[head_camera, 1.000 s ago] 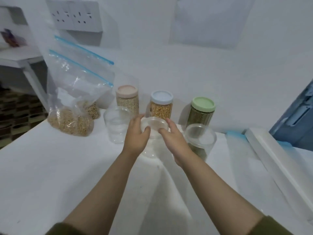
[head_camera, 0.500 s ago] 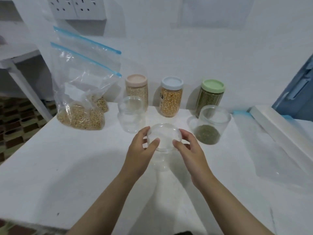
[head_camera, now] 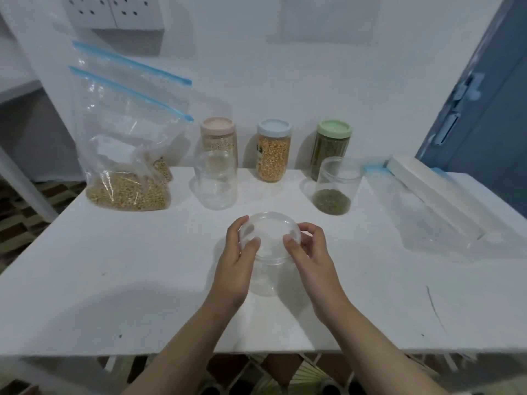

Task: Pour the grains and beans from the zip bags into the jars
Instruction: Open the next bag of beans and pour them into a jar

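Left hand (head_camera: 238,258): grip curled round the left edge of a clear lid (head_camera: 269,233).
Right hand (head_camera: 309,253): grip pinching the lid's right edge.
Clear jar (head_camera: 266,276): upright on the table (head_camera: 114,280), under the lid, between both hands.
Zip bag (head_camera: 125,155): grain-filled, back left.

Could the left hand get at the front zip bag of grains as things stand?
Probably not yet: the left hand grips the clear jar along with the right hand. Once it lets go, bare table lies between it and the zip bag.
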A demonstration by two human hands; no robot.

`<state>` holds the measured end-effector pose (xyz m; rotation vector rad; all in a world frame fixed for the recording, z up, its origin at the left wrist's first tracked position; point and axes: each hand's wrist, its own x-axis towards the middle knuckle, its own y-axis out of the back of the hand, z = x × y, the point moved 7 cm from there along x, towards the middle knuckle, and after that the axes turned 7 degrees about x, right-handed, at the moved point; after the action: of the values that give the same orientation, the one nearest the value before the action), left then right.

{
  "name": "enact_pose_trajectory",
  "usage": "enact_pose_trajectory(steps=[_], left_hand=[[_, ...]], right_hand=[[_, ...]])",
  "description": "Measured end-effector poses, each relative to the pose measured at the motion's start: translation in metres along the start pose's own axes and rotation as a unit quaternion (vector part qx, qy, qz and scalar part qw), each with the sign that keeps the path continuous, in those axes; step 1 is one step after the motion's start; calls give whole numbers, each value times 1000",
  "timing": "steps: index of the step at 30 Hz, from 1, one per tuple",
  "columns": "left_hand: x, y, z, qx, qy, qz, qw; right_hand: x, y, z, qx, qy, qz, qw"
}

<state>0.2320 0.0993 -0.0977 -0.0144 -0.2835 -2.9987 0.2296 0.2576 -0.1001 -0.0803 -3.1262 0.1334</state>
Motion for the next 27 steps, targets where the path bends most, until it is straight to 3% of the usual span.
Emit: enact_pose_trajectory(steps=[8,19,23,27], left_hand=[[0,-3,-3,-11,-21,-19,1000],[20,0,-9,-26,0,-146,989],[20,10,-9,-9,-9,-160,987],[13,15,-17,-3,-29,-157,987]], right_hand=[[6,-3,-5,4,11,19,1000],[27,-1,-14,-66,-10,-37,997],[19,11,-15,-95,7,-1,995],[5,4,-6,-80,13,-68,994]])
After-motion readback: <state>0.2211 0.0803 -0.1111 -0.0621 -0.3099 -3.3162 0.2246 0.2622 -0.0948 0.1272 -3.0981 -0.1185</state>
